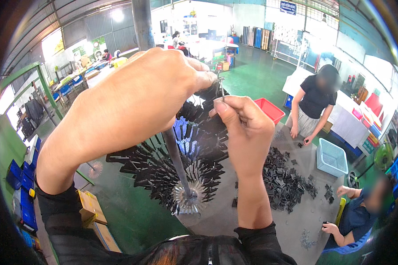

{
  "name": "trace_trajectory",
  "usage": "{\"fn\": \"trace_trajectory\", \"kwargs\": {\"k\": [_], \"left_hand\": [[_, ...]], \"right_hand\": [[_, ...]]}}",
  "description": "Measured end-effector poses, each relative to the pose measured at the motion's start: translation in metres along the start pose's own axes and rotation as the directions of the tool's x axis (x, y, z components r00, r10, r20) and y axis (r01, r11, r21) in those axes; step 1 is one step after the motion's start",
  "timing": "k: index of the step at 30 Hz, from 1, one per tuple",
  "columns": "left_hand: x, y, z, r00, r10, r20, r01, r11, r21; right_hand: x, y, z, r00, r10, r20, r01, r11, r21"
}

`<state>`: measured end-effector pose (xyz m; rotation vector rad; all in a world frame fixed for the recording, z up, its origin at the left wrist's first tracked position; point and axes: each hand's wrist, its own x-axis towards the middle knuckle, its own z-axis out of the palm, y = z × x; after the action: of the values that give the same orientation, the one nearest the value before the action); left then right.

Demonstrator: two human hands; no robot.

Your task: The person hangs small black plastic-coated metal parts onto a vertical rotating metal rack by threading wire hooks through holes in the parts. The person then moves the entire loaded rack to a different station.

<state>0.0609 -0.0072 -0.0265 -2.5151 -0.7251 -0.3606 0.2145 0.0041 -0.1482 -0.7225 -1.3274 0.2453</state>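
Observation:
My left hand (pixel 163 84) reaches across high in front of me, its fingers closed near a small dark part (pixel 219 78); the hand hides what its fingertips grip. Just to the right, my right hand (pixel 247 126) pinches the lower end of a thin metal strip (pixel 222 93) between thumb and forefinger. Its upper end meets the dark part by my left fingertips. Below both hands stands a rack with a grey upright pole (pixel 174 154) and rings of metal spokes (pixel 189 196). Many black clip-like pieces (pixel 159 174) hang on the spokes.
A grey table (pixel 221 216) at right bears a heap of black pieces (pixel 285 181) and a light-blue basket (pixel 331 157). A red basket (pixel 269 110) is behind it. One person (pixel 316 99) stands across the table; another person (pixel 358 216) sits at right. Cardboard boxes (pixel 92 207) lie at left.

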Motion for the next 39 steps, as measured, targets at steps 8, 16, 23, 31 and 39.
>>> {"fn": "trace_trajectory", "kwargs": {"k": [8, 16, 23, 31, 39], "left_hand": [[0.002, 0.004, 0.0, 1.0, 0.013, 0.017, -0.013, 1.0, 0.002], [0.009, 0.003, 0.005, 0.999, 0.05, -0.007, -0.05, 0.999, 0.001], [0.005, -0.006, 0.015, 0.99, 0.085, -0.114, -0.082, 0.996, 0.03], [0.007, -0.024, 0.021, 0.982, 0.125, -0.143, -0.129, 0.992, -0.014], [-0.005, -0.028, 0.012, 0.996, 0.06, -0.068, -0.071, 0.98, -0.187]], "right_hand": [[0.001, -0.001, -0.013, 0.998, -0.011, 0.069, 0.003, 0.994, 0.112], [-0.003, 0.005, -0.017, 1.0, -0.019, -0.015, 0.022, 0.986, 0.165], [-0.008, 0.018, -0.028, 0.984, 0.002, -0.175, 0.041, 0.969, 0.242], [-0.005, 0.046, -0.107, 0.957, 0.152, -0.245, -0.17, 0.984, -0.052], [-0.021, 0.167, -0.295, 0.852, 0.191, -0.487, -0.523, 0.292, -0.801]]}}
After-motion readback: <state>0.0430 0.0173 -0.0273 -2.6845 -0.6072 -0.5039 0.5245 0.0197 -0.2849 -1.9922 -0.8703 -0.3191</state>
